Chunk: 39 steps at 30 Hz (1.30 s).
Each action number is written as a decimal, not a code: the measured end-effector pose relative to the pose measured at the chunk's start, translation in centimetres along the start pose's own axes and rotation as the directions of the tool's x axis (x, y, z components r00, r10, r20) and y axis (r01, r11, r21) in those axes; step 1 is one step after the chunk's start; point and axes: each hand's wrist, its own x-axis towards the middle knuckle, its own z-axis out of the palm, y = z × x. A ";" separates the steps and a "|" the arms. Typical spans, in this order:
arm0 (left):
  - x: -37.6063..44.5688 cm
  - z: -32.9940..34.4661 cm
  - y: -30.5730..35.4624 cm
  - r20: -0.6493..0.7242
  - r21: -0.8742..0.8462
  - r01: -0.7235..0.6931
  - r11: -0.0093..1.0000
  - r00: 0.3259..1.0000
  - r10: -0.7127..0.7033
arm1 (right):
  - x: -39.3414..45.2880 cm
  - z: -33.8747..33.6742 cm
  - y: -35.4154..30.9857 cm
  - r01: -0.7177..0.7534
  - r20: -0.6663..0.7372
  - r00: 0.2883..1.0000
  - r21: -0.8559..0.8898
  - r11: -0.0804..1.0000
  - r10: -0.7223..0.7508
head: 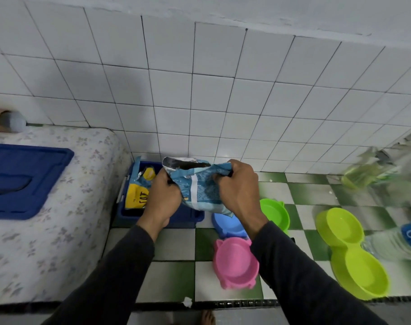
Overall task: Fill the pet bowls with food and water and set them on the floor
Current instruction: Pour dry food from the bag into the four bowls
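Pale-blue pet food bag (199, 186) gripped by left hand (163, 198) and right hand (238, 192), mouth open. Pink bowl (235, 263), blue bowl (225, 225), green bowl (274, 213), lime double bowl (349, 252) on floor, apparently unfilled. Filling not begun.

We are looking through a single wide-angle camera worn on the head, facing forward and steeply down, so both forearms are reaching away from the bottom edge. It is sitting near the left hand (163, 198) and right hand (238, 192), which are filling the centre. The tiled wall (199, 90) is rising at the far side, the checkered floor (176, 277) is lying below, and straight lines are bending toward the edges.
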 end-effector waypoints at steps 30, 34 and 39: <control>-4.1 19.5 -4.9 -0.047 0.075 0.230 0.970 0.973 -0.227 | 3.9 -12.8 13.5 -0.010 0.092 0.996 -0.106 0.994 0.020; -4.3 22.6 -5.5 -0.089 -0.088 0.281 0.956 0.953 -0.289 | 5.2 -13.8 15.2 0.055 0.137 0.990 -0.175 0.983 -0.031; -4.0 25.2 -6.4 -0.142 -0.237 0.377 0.895 0.898 -0.416 | 6.9 -14.1 16.5 0.096 0.181 0.982 -0.251 0.963 -0.050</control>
